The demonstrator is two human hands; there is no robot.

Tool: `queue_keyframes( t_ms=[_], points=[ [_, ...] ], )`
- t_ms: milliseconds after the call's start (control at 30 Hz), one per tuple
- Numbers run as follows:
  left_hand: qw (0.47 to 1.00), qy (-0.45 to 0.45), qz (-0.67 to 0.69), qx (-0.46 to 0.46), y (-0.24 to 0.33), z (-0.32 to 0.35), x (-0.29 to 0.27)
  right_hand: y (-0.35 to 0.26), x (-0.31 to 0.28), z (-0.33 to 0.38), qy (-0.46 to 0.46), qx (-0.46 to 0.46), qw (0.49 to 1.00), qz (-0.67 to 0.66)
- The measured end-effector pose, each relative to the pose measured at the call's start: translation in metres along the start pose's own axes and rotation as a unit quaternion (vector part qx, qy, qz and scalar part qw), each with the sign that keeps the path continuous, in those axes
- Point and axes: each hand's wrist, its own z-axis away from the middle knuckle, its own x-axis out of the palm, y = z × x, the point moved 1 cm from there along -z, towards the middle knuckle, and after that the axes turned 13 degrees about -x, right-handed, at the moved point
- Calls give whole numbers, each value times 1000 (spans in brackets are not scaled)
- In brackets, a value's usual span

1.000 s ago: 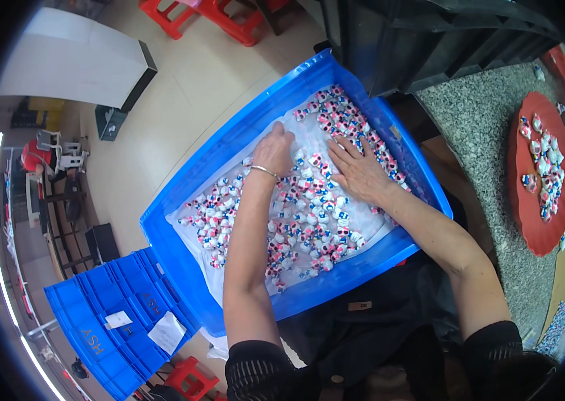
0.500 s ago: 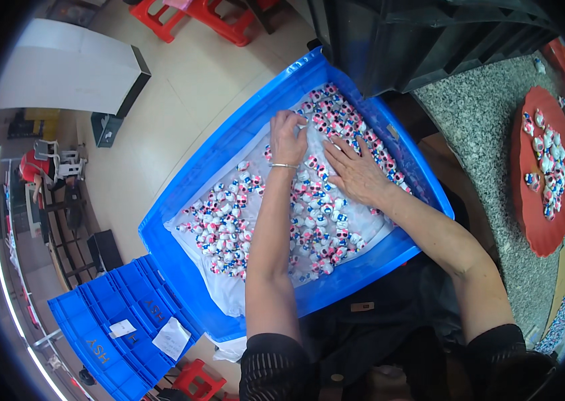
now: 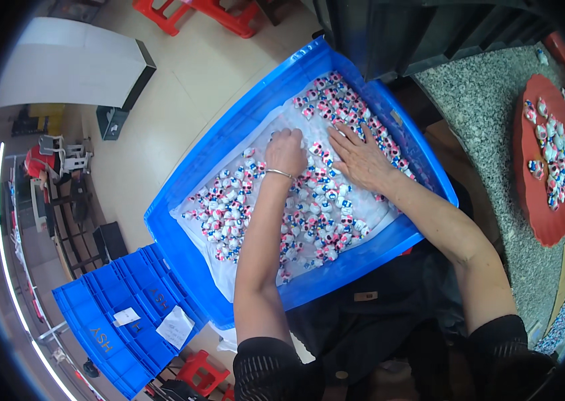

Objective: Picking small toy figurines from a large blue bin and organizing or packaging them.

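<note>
Both hands on pink-white, seemingly wrapped pieces

Many small wrapped packets, white with pink and blue, are lying across the blue crate. More packets are sitting on the red tray at three o'clock. Two white paper labels are lying on stacked blue crates at seven o'clock.

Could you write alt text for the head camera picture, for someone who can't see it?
Seen from above, a person's left hand and right hand rest on small pink, white and blue pieces filling a lined blue crate. A red tray sits right.
</note>
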Motion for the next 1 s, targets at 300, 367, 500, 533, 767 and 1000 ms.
queue_keyframes(
  t_ms=[300,367,500,533,767,1000],
  points=[
    [907,13,421,-29,-4,-18,11,2,4,1,13,1,1000,-7],
    [871,26,489,-38,5,-23,18,2,3,1,16,2,1000,-3],
    [921,171,332,112,14,-31,20,3,5,1,18,6,1000,-19],
    [922,163,341,85,17,-31,22,4,5,1,17,8,1000,-21],
    [922,152,355,13,19,-34,40,1,3,1,15,10,1000,-21],
    [914,102,392,-5,11,-37,41,2,2,2,4,7,1000,-18]
  ],
)
